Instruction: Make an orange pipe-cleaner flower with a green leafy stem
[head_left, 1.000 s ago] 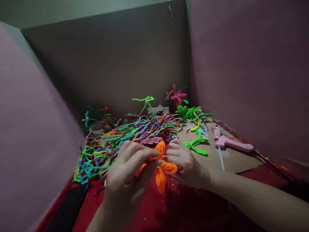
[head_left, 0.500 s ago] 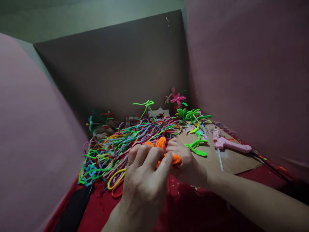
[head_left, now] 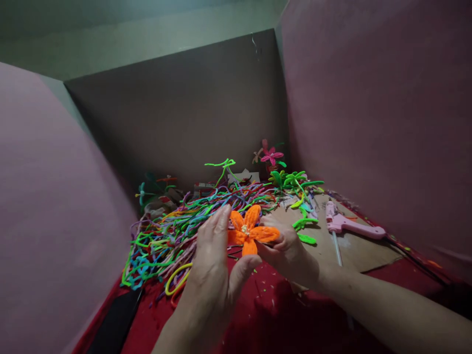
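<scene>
An orange pipe-cleaner flower (head_left: pixel 253 230) with several petals and a pale beaded centre faces me above the red cloth. Behind its right petals, my right hand (head_left: pixel 289 248) is closed on the flower; the exact grip point is hidden by the petals. My left hand (head_left: pixel 217 260) is at the flower's left side, fingers stretched upward and thumb apart, with the petals between thumb and fingers. Whether its fingers touch the left petal I cannot tell.
A heap of coloured pipe cleaners (head_left: pixel 177 221) lies behind my hands. To the right, a pink glue gun (head_left: pixel 354 226) rests on cardboard (head_left: pixel 368 253), near green leaf pieces (head_left: pixel 306 239). A black flat object (head_left: pixel 114 319) lies at left. A pink flower (head_left: pixel 272 156) stands at the back.
My left hand has opened from its curl over the orange flower, uncovering the petals and centre. The right hand still holds the flower. The view has tilted slightly upward.
</scene>
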Motion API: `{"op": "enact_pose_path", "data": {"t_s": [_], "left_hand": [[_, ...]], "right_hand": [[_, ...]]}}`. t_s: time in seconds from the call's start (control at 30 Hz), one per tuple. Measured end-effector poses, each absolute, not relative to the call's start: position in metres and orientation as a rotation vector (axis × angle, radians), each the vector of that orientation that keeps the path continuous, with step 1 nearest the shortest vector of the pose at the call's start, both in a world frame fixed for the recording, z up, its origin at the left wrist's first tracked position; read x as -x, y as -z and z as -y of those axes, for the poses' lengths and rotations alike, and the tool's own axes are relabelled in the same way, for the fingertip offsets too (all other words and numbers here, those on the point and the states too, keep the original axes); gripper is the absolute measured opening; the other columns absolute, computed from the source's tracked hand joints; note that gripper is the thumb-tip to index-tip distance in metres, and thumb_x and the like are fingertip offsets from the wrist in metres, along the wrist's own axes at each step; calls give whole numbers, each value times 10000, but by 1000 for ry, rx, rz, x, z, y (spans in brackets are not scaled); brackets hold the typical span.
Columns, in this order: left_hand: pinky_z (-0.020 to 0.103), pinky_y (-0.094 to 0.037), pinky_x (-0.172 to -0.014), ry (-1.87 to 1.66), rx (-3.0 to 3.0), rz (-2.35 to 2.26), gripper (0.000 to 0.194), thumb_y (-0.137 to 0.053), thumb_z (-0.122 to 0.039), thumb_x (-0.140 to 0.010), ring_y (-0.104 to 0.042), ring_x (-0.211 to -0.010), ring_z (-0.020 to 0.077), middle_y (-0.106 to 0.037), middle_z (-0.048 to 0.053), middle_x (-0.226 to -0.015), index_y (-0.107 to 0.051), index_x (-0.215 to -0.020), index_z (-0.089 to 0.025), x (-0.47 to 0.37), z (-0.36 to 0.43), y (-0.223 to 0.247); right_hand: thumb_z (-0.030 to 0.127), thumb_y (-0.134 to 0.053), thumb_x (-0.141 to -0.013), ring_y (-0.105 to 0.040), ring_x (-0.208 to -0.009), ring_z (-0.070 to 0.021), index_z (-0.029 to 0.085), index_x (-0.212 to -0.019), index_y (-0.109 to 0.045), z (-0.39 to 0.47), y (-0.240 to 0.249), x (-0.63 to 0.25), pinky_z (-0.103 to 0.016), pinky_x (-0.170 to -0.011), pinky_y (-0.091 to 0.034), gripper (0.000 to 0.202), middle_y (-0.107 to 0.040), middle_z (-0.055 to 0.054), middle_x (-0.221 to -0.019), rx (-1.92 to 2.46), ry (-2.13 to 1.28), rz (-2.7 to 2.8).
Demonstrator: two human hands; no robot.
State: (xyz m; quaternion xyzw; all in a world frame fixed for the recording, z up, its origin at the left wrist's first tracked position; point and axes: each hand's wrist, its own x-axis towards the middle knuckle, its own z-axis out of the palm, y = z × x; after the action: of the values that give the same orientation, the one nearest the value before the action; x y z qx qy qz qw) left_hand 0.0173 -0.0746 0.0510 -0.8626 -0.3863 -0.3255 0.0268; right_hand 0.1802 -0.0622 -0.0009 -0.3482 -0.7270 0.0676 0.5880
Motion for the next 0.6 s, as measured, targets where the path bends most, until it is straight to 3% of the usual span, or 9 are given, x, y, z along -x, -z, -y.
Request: {"op": "enact_pose_path", "data": {"t_s": [0.27, 0.43, 0.6], "left_hand": [[503, -326, -1003, 928, 2646, 1113, 663, -460, -416, -852, -266, -1296, 296, -295, 169, -1407, -173, -1402, -182, -16, 73, -38], [499, -321, -998, 894, 2576, 805, 512, -559, -328, -812, -256, -1294, 312, -255, 101, -1441, -404, -1299, -305, -20, 86, -54], [512, -328, -990, 847, 2494, 765, 400, -558, -286, -814, -300, -1270, 318, -374, 122, -1380, -509, -1210, -259, -25, 82, -51]], "right_hand": [[367, -454, -867, -475, -623, -139, 173, -542, -519, 64, -2, -179, -296, -645, -405, 385, -490, -1, -556, 806, -265, 1657], [333, -493, -841, -464, -623, -136, 172, -526, -468, 64, -1, -180, -303, -636, -397, 355, -501, 0, -571, 796, -313, 1666], [225, -541, -792, -486, -648, -137, 164, -616, -544, 65, -4, -179, -293, -636, -405, 187, -551, -16, -650, 773, -311, 1656]]}}
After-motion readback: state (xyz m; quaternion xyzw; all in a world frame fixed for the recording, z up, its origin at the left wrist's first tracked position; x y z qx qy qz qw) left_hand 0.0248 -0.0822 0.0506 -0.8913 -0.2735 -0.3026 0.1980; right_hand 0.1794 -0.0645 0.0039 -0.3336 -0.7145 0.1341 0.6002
